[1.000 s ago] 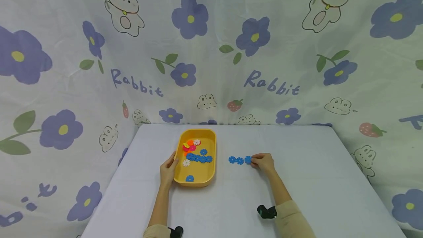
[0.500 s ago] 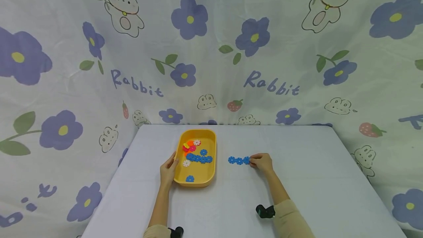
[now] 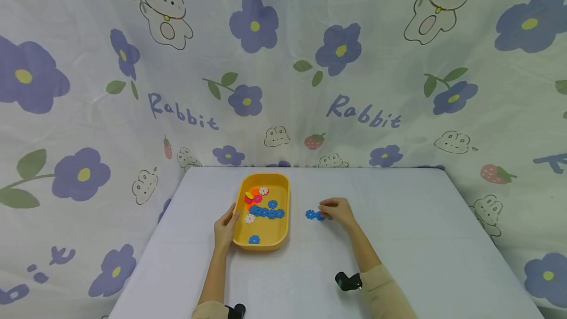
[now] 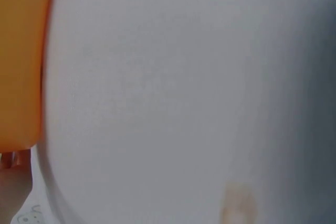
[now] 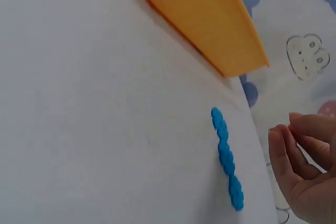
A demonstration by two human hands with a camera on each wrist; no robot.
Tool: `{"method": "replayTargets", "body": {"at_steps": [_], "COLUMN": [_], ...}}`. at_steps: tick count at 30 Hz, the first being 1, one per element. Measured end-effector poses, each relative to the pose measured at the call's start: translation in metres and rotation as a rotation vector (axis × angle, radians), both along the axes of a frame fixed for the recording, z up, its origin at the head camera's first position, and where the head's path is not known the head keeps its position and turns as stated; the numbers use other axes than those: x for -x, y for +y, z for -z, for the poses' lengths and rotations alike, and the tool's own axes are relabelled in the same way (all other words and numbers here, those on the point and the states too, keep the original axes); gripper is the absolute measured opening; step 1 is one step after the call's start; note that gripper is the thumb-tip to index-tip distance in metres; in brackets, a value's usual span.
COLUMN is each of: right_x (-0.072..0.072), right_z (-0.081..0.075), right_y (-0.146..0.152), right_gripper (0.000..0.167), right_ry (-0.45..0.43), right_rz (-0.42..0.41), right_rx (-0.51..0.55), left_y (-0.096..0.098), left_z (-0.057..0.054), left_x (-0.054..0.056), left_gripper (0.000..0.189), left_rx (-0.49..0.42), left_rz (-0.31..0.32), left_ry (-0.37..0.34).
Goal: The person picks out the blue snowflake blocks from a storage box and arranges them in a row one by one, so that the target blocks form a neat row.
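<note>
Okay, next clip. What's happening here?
A person holds the side of a yellow tray with the left hand. The right hand is by a short row of blue flower-shaped pieces on the table, its fingers loosely bent with nothing visible between them. In the tray lie a longer blue row and other pieces, including a white one.

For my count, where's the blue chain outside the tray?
The head view shows the blue chain right of the yellow tray, partly hidden by the right hand.
</note>
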State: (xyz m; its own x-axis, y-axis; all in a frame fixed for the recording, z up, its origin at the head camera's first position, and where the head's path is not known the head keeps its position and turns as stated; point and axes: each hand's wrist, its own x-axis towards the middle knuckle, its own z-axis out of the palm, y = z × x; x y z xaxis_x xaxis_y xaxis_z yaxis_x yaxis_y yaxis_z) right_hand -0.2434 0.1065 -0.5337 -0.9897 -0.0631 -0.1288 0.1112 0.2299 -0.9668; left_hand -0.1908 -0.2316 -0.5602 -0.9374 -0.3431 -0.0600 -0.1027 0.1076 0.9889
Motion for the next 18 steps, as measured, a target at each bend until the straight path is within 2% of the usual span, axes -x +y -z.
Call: {"method": "replayTargets", "body": {"at_steps": [5, 10, 14, 18], "right_x": [0.002, 0.001, 0.002, 0.0], "right_z": [-0.013, -0.024, -0.023, -0.02], "right_y": [-0.042, -0.086, -0.115, -0.138], "right_gripper": [0.025, 0.03, 0.031, 0.031], "right_ry": [0.035, 0.045, 0.036, -0.006], "right_rz": [-0.159, -0.297, -0.368, -0.423], "right_rx": [0.098, 0.129, 0.117, 0.041], "left_y": [-0.001, -0.002, -0.002, -0.002], "left_z": [0.001, 0.001, 0.001, 0.001], "left_x": [0.0, 0.0, 0.001, 0.001], "left_gripper": [0.045, 0.044, 0.044, 0.045], "left_rx": [0.004, -0.001, 0.003, 0.0], "left_rz": [0.002, -0.006, -0.003, 0.011], "left_ry": [-0.004, 0.006, 0.023, 0.031]}}
